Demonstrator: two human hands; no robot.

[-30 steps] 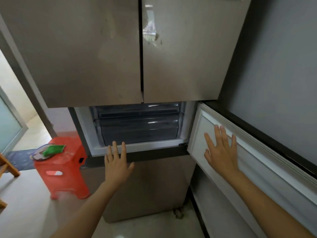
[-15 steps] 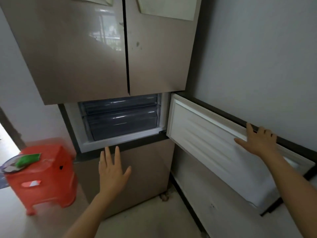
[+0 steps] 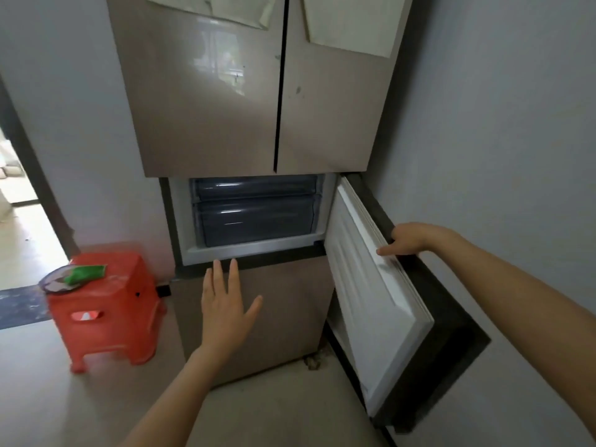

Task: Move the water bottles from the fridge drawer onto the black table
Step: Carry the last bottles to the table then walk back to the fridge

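A beige fridge [image 3: 225, 108] stands ahead with one small middle door [image 3: 371, 301] swung open to the right. Inside the opening sit two dark translucent drawers [image 3: 254, 217], both pushed in. No water bottles and no black table show. My right hand [image 3: 409, 238] grips the top edge of the open door, fingers curled over it and thumb on the white inner side. My left hand [image 3: 225, 301] hovers with fingers spread and straight in front of the lower fridge panel, just below the opening, holding nothing.
A red plastic stool [image 3: 109, 304] stands on the floor left of the fridge, with a plate and a green packet [image 3: 85, 273] on it. A grey wall [image 3: 500, 140] is close behind the open door. A doorway [image 3: 19, 201] opens at the far left.
The view has pulled back from the fridge. My right hand slid from the door's inner face to its top edge and the door swung wider. My left hand stayed low and open.
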